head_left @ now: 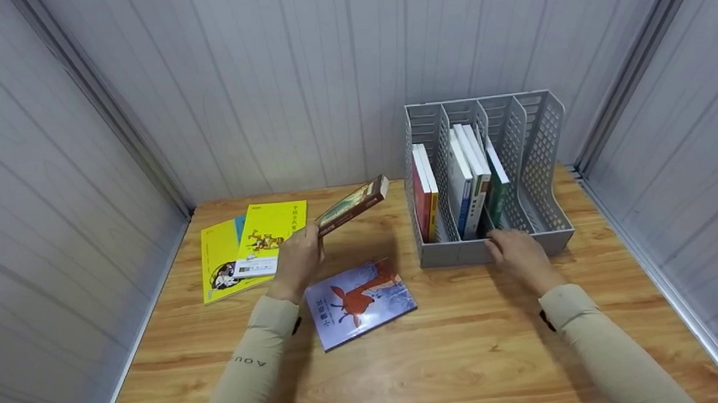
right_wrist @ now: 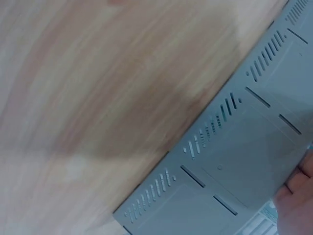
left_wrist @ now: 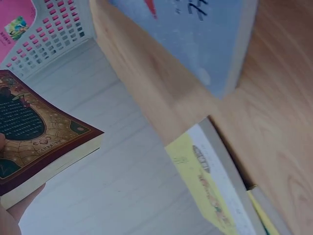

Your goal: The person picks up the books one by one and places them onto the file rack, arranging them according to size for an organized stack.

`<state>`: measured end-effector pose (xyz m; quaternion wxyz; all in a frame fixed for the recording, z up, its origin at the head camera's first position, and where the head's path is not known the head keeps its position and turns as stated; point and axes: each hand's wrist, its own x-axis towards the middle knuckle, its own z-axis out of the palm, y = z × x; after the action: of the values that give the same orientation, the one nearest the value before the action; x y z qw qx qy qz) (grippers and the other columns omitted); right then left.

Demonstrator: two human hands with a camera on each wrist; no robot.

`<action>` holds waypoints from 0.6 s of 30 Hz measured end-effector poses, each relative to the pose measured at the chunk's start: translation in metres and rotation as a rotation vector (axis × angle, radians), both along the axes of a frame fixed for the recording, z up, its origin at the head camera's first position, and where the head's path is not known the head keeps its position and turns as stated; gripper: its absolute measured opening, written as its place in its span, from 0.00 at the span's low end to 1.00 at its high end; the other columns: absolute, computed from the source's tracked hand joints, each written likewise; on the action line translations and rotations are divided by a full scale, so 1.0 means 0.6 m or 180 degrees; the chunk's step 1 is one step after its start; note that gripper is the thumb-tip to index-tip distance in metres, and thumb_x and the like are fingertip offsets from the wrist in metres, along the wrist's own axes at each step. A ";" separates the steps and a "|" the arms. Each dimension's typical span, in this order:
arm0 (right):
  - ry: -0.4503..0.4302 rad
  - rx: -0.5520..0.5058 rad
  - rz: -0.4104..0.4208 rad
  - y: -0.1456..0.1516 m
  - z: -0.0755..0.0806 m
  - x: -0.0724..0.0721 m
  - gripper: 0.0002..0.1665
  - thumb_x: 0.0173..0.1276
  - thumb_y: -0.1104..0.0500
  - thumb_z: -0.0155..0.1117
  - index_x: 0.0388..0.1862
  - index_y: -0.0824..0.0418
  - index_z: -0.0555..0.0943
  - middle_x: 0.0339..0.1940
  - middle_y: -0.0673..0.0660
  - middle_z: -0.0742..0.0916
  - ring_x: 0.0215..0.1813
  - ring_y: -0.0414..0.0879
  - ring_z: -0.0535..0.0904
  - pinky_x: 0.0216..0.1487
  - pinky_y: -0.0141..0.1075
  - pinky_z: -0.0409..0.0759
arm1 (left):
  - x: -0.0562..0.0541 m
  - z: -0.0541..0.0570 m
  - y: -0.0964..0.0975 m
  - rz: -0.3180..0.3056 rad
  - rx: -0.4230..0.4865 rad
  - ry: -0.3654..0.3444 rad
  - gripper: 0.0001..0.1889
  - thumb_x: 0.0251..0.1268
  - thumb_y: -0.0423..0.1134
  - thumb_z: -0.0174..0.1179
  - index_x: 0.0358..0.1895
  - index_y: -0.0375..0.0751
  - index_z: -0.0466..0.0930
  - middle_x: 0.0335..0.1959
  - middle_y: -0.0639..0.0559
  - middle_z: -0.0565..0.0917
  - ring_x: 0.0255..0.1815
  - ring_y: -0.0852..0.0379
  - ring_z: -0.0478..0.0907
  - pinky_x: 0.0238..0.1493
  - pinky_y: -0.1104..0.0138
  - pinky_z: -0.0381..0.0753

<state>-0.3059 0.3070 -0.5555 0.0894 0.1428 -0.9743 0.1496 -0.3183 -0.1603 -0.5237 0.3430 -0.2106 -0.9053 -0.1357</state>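
My left hand (head_left: 299,260) grips a thick paperback book (head_left: 353,206) by one end and holds it up over the table, tilted. The book has a dark brown spine; its ornate back cover shows in the left wrist view. My right hand (head_left: 518,256) holds the front lip of a grey file holder (head_left: 460,254), fingers curled over the edge. In the holder, books with red and yellow spines (head_left: 425,204) stand in the leftmost compartment, several white books (head_left: 470,183) in the second, and a green-spined book (head_left: 498,188) to their right.
A bluish-purple picture book (head_left: 361,303) with a red deer lies in front of my left hand. Farther left, a yellow book (head_left: 268,231) overlaps another yellow book (head_left: 217,252). Grey panel walls (head_left: 303,81) enclose the wooden table (head_left: 465,355) at the back and sides.
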 end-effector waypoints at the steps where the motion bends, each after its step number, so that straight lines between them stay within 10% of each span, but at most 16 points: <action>1: 0.0025 0.0001 0.0009 0.000 0.002 0.003 0.20 0.87 0.54 0.57 0.61 0.69 0.84 0.53 0.71 0.91 0.57 0.71 0.86 0.63 0.67 0.82 | 0.001 0.003 0.001 -0.0018 -0.0010 0.0049 0.10 0.73 0.28 0.66 0.53 0.26 0.83 0.43 0.33 0.92 0.40 0.38 0.93 0.40 0.52 0.94; 18: 0.1831 -0.0271 0.0491 -0.023 0.101 0.041 0.26 0.64 0.63 0.83 0.57 0.74 0.84 0.52 0.72 0.90 0.53 0.68 0.89 0.54 0.58 0.90 | 0.033 0.075 0.018 -0.0153 -0.0189 0.0482 0.11 0.73 0.28 0.67 0.53 0.26 0.82 0.44 0.34 0.92 0.43 0.40 0.93 0.44 0.54 0.94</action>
<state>-0.2811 0.2932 -0.4949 0.3560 0.2490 -0.8881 0.1501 -0.2988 -0.1492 -0.4784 0.4007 -0.2520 -0.8751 -0.1007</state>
